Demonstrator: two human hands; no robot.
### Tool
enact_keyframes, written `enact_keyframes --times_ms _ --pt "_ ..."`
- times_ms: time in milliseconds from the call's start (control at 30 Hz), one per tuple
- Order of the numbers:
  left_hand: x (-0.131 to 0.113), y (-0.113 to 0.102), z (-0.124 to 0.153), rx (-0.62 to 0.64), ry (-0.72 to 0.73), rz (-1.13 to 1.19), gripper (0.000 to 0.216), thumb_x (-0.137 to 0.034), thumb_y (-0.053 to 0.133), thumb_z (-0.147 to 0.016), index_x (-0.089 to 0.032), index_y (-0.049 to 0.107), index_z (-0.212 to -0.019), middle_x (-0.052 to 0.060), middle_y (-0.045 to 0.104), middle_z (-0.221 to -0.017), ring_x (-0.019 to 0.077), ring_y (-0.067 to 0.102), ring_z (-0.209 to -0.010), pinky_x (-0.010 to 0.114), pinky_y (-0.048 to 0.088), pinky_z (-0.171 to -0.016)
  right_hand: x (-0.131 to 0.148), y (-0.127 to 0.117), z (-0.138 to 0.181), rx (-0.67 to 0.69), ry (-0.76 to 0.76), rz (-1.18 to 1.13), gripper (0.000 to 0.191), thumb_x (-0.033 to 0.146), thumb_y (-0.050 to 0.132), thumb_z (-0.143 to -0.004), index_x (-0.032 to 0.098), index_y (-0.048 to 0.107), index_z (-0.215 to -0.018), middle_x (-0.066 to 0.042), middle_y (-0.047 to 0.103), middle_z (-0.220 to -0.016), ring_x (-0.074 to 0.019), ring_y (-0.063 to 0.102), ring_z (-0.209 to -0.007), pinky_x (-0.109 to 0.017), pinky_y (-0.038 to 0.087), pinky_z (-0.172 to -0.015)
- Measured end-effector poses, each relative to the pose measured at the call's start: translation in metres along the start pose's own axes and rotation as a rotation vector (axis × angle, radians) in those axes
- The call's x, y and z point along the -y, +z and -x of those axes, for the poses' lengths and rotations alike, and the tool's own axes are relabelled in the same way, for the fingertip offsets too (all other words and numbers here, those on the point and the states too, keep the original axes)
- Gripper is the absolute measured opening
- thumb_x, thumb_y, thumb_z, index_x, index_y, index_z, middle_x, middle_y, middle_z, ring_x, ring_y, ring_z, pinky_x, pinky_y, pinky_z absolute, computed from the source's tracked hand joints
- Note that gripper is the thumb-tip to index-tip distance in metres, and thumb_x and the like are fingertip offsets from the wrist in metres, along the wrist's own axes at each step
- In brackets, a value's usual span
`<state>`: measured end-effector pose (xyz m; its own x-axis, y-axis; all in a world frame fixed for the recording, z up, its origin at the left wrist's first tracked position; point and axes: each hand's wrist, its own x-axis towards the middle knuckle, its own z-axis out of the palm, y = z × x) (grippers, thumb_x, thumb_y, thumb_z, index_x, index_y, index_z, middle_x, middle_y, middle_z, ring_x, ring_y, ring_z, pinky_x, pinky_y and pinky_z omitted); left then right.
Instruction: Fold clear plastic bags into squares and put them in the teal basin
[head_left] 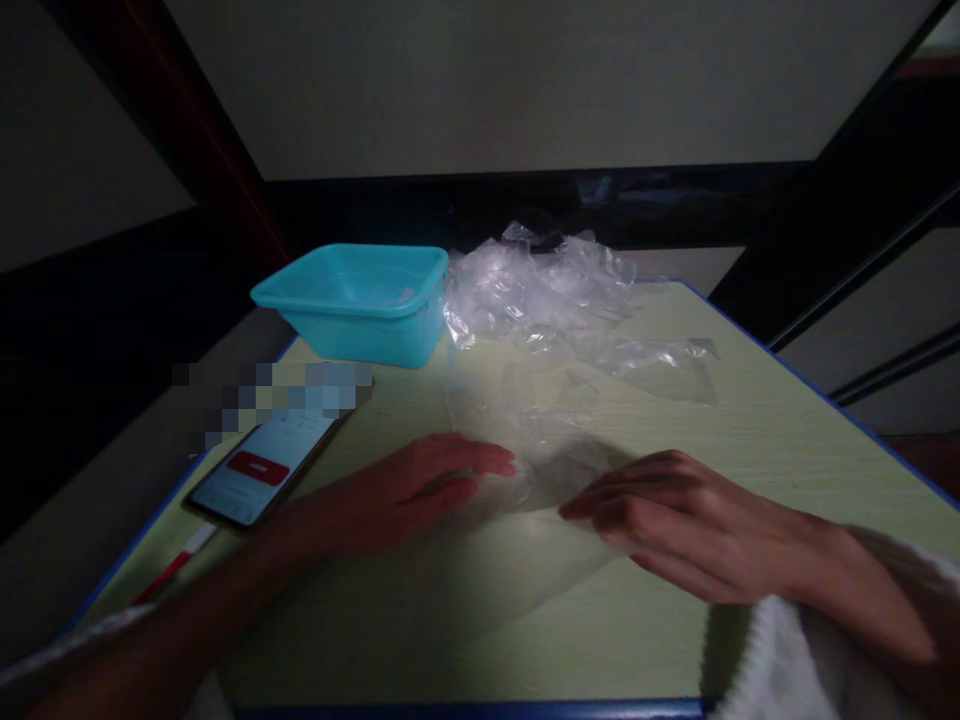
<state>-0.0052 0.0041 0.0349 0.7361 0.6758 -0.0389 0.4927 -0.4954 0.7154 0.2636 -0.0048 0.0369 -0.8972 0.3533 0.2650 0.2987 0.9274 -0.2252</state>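
A thin clear plastic bag [517, 560] lies spread over the table between my hands, its outline faint against the pale top. My left hand [420, 490] rests on its left part, fingers stretched out and thumb apart. At the bag's right side is my right hand [675, 520], its fingers bent and close together on the film. The right thumb is mostly hidden. Beyond my fingertips, more clear plastic [525, 400] lies flat and merges with a crumpled pile of plastic bags [540, 280].
A turquoise plastic basin [360, 308] stands at the back left. Left of my left hand lies a phone [262, 470] with its screen lit, a red and white cable [180, 560] at its lower end. The table [750, 420] has blue edging; a wall panel rises behind.
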Motion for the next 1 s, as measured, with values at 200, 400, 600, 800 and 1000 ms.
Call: enact_keyframes --times_ms 200,400,600,800,1000 --pt "-0.001 -0.005 0.002 0.023 -0.019 0.102 0.034 -0.026 0.035 -0.096 -0.025 0.053 -0.125 0.001 0.053 -0.133 0.018 0.043 -0.126 0.031 0.029 -0.106 -0.001 -0.001 0.0 -0.021 -0.019 -0.124 0.03 0.022 0.024 -0.099 0.016 0.053 -0.098 -0.008 0.065 -0.079 -0.0141 0.063 -0.077 -0.025 0.05 -0.066" --pt "-0.005 0.003 0.0 0.072 0.011 0.07 0.038 -0.031 0.037 -0.095 -0.022 0.048 -0.13 0.003 0.046 -0.139 0.0216 0.037 -0.129 0.036 0.026 -0.107 0.0 0.0 0.0 0.002 -0.005 -0.127 0.03 0.023 0.025 -0.099 0.017 0.054 -0.096 -0.007 0.065 -0.078 -0.0143 0.062 -0.076 -0.026 0.049 -0.066" --pt "-0.004 0.005 0.001 0.061 -0.013 0.074 0.039 -0.03 0.039 -0.094 -0.023 0.046 -0.132 0.002 0.048 -0.138 0.022 0.037 -0.129 0.037 0.026 -0.107 0.0 0.0 0.0 0.016 -0.003 -0.141 0.031 0.024 0.024 -0.099 0.017 0.055 -0.097 -0.008 0.065 -0.079 -0.0148 0.062 -0.076 -0.027 0.049 -0.065" --pt "-0.002 -0.001 -0.001 -0.122 -0.102 0.093 0.032 -0.028 0.035 -0.093 -0.021 0.06 -0.113 0.002 0.064 -0.117 0.0179 0.056 -0.111 0.029 0.039 -0.096 0.001 -0.002 0.001 -0.016 0.018 -0.178 0.031 0.025 0.026 -0.099 0.017 0.055 -0.099 -0.007 0.065 -0.078 -0.0145 0.062 -0.075 -0.026 0.049 -0.065" --pt "0.0 -0.006 -0.003 -0.164 -0.2 0.097 0.031 -0.028 0.038 -0.091 -0.018 0.056 -0.113 0.001 0.071 -0.09 0.0169 0.064 -0.09 0.027 0.045 -0.083 0.001 -0.004 0.001 -0.028 0.013 -0.207 0.033 0.028 0.024 -0.1 0.016 0.055 -0.099 -0.008 0.065 -0.077 -0.0147 0.063 -0.074 -0.027 0.05 -0.065"
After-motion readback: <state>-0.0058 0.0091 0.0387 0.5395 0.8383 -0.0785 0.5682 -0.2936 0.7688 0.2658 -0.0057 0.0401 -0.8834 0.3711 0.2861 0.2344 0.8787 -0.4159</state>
